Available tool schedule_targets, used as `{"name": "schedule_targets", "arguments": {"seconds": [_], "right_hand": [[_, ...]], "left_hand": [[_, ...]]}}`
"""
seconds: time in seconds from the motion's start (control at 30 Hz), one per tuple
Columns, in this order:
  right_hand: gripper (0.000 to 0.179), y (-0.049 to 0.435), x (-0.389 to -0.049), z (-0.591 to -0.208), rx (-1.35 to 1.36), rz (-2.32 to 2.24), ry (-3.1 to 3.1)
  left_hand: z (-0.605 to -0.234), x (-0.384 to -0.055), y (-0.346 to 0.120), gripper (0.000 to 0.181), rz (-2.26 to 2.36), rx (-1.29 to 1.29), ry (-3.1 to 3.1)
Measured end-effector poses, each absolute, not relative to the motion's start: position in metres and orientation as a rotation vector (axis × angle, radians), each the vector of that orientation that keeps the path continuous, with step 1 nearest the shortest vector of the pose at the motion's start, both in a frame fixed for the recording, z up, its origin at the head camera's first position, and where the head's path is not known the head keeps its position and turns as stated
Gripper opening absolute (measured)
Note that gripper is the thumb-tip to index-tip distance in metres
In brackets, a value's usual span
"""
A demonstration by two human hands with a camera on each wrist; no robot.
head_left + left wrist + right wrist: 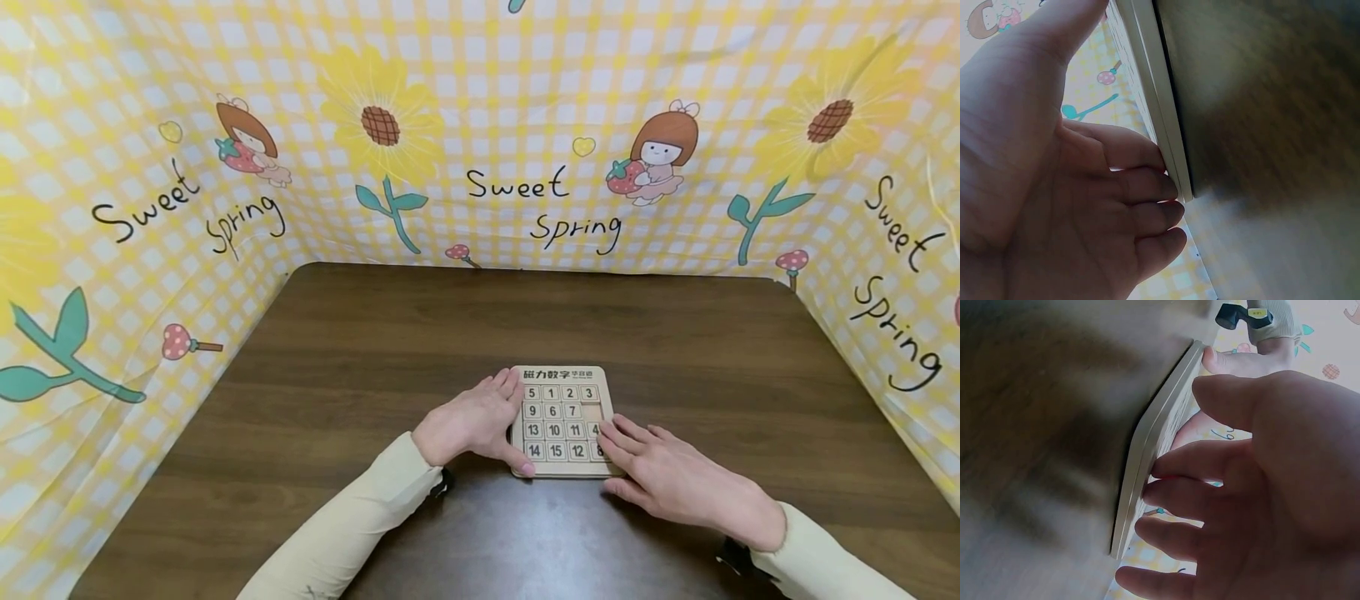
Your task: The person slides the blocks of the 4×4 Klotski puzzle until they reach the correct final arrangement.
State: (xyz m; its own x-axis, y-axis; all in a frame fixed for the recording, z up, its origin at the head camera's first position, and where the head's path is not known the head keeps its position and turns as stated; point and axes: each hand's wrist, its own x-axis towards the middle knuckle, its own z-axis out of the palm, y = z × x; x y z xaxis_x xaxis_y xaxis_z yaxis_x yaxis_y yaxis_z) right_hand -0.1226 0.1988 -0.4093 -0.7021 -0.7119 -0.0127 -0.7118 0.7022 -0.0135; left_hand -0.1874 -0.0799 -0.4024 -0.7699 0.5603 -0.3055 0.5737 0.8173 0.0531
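A wooden sliding number puzzle lies flat on the table, with dark lettering along its far edge. Its top row reads 5, 1, 2, 3; the second row 9, 6, 7, then a bare gap at the right end. At the puzzle's left side rests my left hand, its fingers straight along the edge and its thumb on the near left corner. My right hand reaches in from the right; its extended fingertips lie over the right rim, partly covering the 4 tile and the 8 tile.
The brown wooden table spreads around the puzzle on every side. A yellow checked cloth with flowers and "Sweet Spring" lettering stands behind the table and along both sides. Dark wrist devices show under the pale sleeves.
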Motion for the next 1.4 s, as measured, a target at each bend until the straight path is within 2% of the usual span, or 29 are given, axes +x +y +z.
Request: {"name": "schedule_targets", "arguments": {"seconds": [0.97, 1.4], "right_hand": [[0.061, 0.196, -0.146, -0.418, -1.140, -0.082, 2.883], [0.059, 0.202, -0.134, -0.411, -1.187, -0.039, 2.916]], "left_hand": [[-0.402, -0.187, -0.080, 0.128, -0.032, 0.859, 2.706], [-0.404, -0.188, -0.080, 0.126, -0.024, 0.835, 2.689]]}}
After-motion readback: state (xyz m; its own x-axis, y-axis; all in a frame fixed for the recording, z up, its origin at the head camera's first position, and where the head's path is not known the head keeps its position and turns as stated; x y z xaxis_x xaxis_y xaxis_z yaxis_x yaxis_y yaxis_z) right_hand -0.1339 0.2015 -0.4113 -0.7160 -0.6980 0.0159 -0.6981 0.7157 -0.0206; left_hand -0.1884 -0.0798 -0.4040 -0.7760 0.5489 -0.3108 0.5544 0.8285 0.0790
